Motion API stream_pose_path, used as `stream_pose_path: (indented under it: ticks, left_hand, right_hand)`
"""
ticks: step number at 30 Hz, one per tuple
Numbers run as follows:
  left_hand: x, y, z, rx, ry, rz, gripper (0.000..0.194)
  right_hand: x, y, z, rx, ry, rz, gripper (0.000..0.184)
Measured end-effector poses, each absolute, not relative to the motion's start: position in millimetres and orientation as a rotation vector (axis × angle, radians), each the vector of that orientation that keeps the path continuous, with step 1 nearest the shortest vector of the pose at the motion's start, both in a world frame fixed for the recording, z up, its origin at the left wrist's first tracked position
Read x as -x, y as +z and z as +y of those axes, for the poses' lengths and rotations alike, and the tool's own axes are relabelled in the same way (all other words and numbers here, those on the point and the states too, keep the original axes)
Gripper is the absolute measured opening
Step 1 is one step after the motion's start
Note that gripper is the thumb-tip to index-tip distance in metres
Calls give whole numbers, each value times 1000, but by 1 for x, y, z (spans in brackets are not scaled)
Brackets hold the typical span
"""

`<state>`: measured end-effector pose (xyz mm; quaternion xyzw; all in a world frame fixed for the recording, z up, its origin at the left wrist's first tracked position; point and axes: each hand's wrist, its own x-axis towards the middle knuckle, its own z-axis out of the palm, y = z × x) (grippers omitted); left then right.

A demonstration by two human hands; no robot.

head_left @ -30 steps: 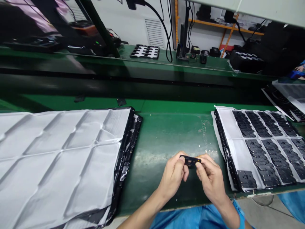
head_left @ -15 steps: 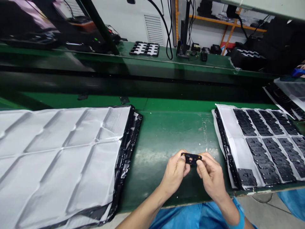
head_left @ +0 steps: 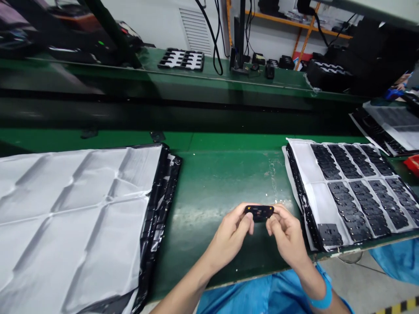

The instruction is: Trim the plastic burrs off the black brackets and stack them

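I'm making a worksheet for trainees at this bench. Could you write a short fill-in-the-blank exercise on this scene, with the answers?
1. The small part held between the left hand and the right hand is mostly ____ in colour.
2. The band around the right wrist is coloured ____.
3. The white-lined tray bearing rows of dark pieces lies to the hands' ____.
4. The tabletop beneath the hands is coloured ____.

Missing words: black; blue; right; green.
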<state>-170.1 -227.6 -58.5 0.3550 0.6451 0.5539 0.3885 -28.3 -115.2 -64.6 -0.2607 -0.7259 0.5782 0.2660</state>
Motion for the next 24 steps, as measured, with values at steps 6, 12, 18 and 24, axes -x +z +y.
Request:
stream_pose_path:
  ticks: [6, 12, 18, 24]
  left_hand:
    - [164, -63, -222, -770, 1441, 1624, 33]
    - [158, -57, -224, -766, 1417, 1562, 35]
    - [149, -47, -230, -703, 1475, 1502, 40]
    - [141, -43, -234, -672, 1538, 1462, 45]
  right_hand:
    - [21, -53, -109, 720, 1273, -2172, 25]
    - [25, -52, -116, 767, 1415, -1983, 24]
    - [27, -56, -126, 775, 1505, -1849, 22]
    - [28, -62, -131, 812, 1472, -1784, 22]
